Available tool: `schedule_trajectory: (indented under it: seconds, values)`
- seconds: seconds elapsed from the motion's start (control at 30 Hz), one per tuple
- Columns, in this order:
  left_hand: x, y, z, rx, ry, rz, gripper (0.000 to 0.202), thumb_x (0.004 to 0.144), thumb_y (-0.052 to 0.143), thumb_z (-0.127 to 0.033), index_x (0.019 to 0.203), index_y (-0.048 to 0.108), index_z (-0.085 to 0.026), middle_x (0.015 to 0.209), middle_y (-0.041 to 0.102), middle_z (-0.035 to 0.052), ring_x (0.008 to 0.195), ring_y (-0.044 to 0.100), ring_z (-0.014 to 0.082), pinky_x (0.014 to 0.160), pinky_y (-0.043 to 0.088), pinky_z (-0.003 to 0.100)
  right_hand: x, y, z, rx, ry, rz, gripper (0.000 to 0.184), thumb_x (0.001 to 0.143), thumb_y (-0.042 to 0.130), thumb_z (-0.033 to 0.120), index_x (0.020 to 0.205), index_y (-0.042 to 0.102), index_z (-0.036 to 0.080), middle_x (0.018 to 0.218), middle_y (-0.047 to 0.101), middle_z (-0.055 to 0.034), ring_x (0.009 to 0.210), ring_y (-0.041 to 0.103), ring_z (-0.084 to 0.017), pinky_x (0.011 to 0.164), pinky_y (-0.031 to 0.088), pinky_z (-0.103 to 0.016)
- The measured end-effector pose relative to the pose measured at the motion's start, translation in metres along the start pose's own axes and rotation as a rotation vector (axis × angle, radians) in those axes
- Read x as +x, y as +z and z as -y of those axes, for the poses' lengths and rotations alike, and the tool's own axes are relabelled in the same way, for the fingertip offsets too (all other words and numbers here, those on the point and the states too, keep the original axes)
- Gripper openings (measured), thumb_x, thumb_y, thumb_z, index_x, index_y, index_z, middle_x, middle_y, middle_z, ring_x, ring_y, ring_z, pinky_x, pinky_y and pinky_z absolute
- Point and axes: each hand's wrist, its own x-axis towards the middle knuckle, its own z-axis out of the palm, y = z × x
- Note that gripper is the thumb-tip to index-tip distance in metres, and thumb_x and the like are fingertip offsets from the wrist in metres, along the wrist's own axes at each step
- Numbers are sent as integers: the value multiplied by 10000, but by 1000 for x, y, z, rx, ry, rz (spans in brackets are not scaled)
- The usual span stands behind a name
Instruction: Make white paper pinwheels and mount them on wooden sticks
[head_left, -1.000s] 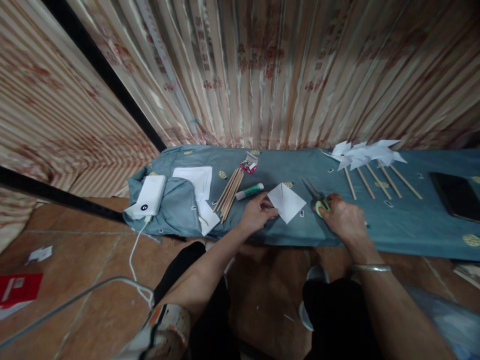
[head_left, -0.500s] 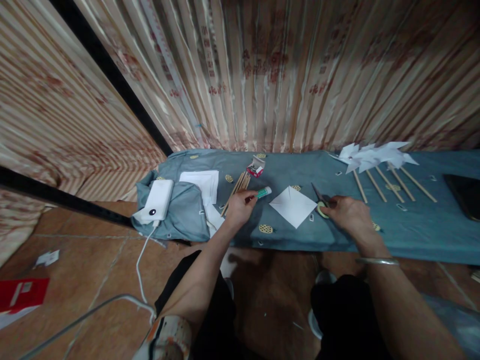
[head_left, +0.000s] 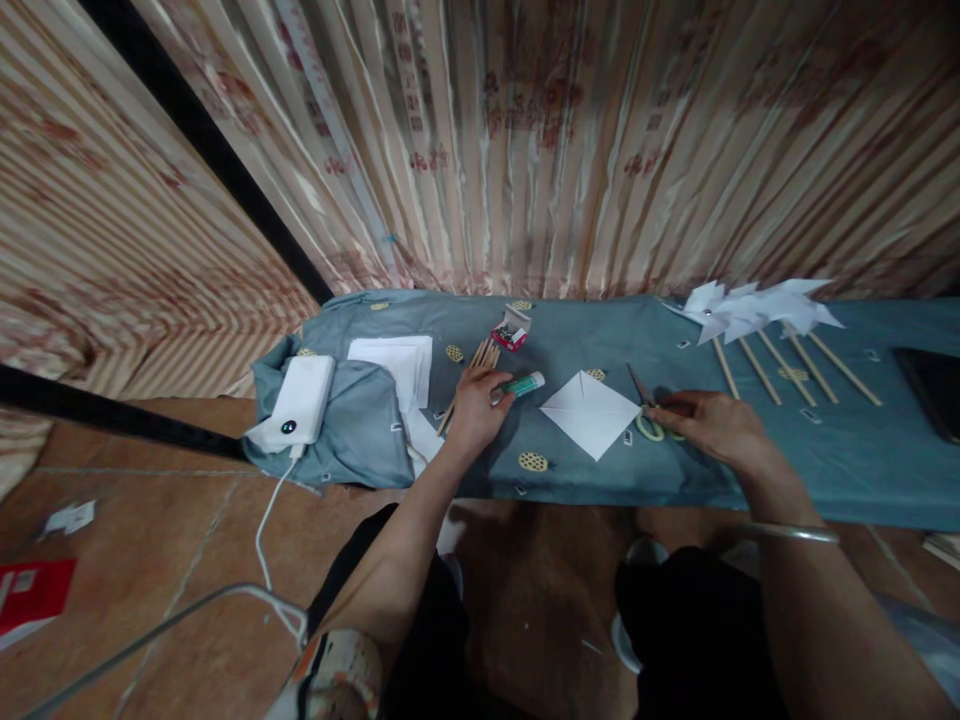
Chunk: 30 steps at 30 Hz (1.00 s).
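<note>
My left hand [head_left: 478, 408] is closed round a green-and-white glue stick [head_left: 523, 384], its white end pointing right. Just right of it a square white paper [head_left: 591, 415] lies corner-on, with creases and a slit running in from the top corner. My right hand [head_left: 709, 425] has its fingertips closed at the middle of the scissors [head_left: 649, 424], which rest beside the paper's right corner. Their pale green handles lie partly under the fingers, and the blades point up and left. Thin wooden sticks [head_left: 484, 355] lie behind my left hand, partly covered by it.
A small red box [head_left: 510, 332] of pins stands open at the back. White sheets [head_left: 405, 362] and a white power bank [head_left: 302, 400] with a cable are at left. Several paper pinwheels [head_left: 757, 310] on sticks lie at right, near a dark flat object [head_left: 930, 390]. A curtain hangs behind.
My right hand has shifted right and flattened over the scissors, and both handle loops now show. The glue stick has turned slightly in my left hand. The view has moved a little.
</note>
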Motion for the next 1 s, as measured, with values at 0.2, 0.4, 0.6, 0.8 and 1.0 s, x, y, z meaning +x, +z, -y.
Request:
schedule_trajectory:
  seconds: [0.2,0.4,0.6,0.8,1.0]
  values:
    - [-3,-3,0,142,43,143,326,765,690,-172,1091,691,-173,1098,698,100,1104,589,274,1016,437,431,-5,-1,16,-73,41,-130,394,850,546,499,938,757,178,853,749,-160,808,694,-350,637,454,-383]
    - [-4,-9,0,248,42,146,261,799,624,-156,1048,697,-171,1056,697,117,1086,591,299,970,443,452,-12,-10,36,13,28,-305,395,897,486,382,1094,707,121,952,743,-194,887,695,-345,721,470,-389]
    - [-6,4,-14,-456,-114,72,286,769,680,-232,1039,715,-146,999,715,81,879,649,200,823,509,324,-19,2,70,719,-25,-280,383,811,607,485,973,720,157,881,747,-110,785,675,-230,732,499,-342]
    - [-12,24,-40,-975,-292,236,321,667,765,-276,968,737,-166,965,745,48,822,653,157,734,515,269,-33,24,117,1573,33,244,427,545,858,506,799,704,198,794,729,-18,722,662,-133,661,525,-239]
    - [-9,30,-42,-963,-330,182,303,592,808,-285,839,705,-144,772,708,9,684,602,111,676,484,239,-31,24,117,1806,191,301,325,536,901,354,743,715,186,724,719,10,616,642,-88,554,524,-170]
